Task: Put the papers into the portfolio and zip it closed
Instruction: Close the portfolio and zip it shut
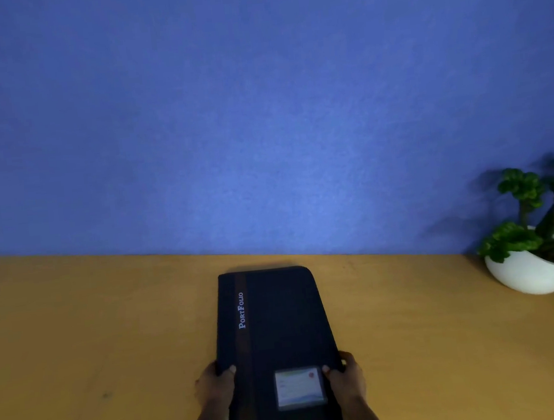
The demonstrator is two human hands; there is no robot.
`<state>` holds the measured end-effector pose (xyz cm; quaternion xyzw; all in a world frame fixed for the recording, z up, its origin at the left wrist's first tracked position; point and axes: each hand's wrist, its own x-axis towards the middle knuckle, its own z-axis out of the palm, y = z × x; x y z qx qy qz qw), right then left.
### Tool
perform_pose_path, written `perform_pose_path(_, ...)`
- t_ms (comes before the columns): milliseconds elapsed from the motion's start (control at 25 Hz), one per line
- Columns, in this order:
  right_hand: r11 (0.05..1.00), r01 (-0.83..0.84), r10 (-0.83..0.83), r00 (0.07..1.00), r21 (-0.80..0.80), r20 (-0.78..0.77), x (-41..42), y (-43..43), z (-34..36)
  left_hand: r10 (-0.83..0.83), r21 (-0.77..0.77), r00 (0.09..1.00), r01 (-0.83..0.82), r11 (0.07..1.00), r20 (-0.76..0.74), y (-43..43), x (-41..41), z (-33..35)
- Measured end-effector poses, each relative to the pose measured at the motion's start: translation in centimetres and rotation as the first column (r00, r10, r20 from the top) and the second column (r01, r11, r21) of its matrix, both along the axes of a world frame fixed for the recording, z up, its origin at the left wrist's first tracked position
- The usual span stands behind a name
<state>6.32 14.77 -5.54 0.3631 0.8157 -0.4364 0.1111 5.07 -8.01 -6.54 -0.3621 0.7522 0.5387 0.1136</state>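
Note:
A black portfolio (280, 331) lies closed and flat on the wooden table (94, 329), long side running away from me. It has a brown stripe, the white word "PortFolio" and a clear card window (299, 388) near my end. My left hand (215, 386) grips its left edge, thumb on top. My right hand (347, 374) grips its right edge the same way. No papers are visible.
A blue wall (259, 110) rises right behind the table's far edge. At the right, a green plant in a white bowl-shaped pot (531, 270) stands on the table, with a pale object beside it at the frame's edge.

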Motion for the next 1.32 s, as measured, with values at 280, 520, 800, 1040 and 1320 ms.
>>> perform_pose_path(280,0.986,-0.028,0.013,0.996,-0.164,-0.089,-3.9,-11.2,-0.1,0.108,-0.086,0.989,-0.116,0.990,-0.098,-11.5,-2.7,0.7)
perform_pose_path(520,0.970,0.007,-0.016,0.999,-0.242,-0.037,-6.9,-17.7,-2.4,0.020,-0.210,0.992,-0.045,0.977,-0.122,-18.6,-7.5,-0.6)
perform_pose_path(800,0.974,-0.080,0.074,0.997,-0.210,-0.034,-8.8,-19.2,-3.0,-0.148,-0.408,0.989,0.143,0.902,0.018,-20.9,-10.1,-1.5)
perform_pose_path(1040,0.961,-0.254,0.253,0.967,-0.110,-0.026,-9.6,-18.4,-1.1,-0.154,-0.460,0.952,0.266,0.847,0.266,-19.3,-9.5,1.1)
perform_pose_path(1320,0.899,-0.397,0.413,0.909,0.182,-0.056,-10.1,-17.1,3.6,-0.359,-0.705,0.926,0.330,0.628,0.114,-12.2,-9.4,5.4)
